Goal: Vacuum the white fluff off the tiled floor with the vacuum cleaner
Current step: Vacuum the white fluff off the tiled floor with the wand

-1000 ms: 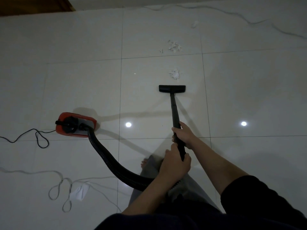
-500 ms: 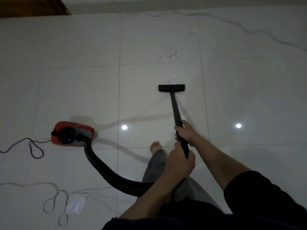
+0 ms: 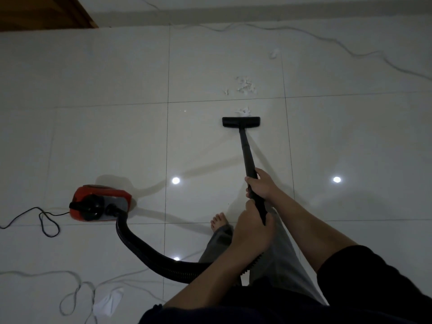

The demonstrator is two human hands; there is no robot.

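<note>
Both hands grip the black vacuum wand (image 3: 247, 153): my right hand (image 3: 261, 184) higher up the tube, my left hand (image 3: 253, 232) lower, at the handle end. The flat black nozzle (image 3: 241, 122) rests on the white tiled floor (image 3: 112, 141), its front edge touching a small tuft of white fluff (image 3: 243, 111). A larger scatter of fluff (image 3: 245, 85) lies one tile farther away, and a single tuft (image 3: 274, 53) lies beyond that. The red canister (image 3: 100, 203) sits to my left, joined to the wand by a black ribbed hose (image 3: 145, 251).
A black power cord (image 3: 44, 220) loops left of the canister. A white cable (image 3: 77, 288) and a white plug or paper piece (image 3: 108, 302) lie at the lower left. Another white cable (image 3: 350, 51) runs along the far wall. My bare foot (image 3: 218, 223) is ahead of me. A wooden door corner (image 3: 46, 12) is top left.
The nozzle has advanced to the nearest tuft, which now looks smaller and partly under its front edge. My view has shifted forward, and my foot has stepped ahead.
</note>
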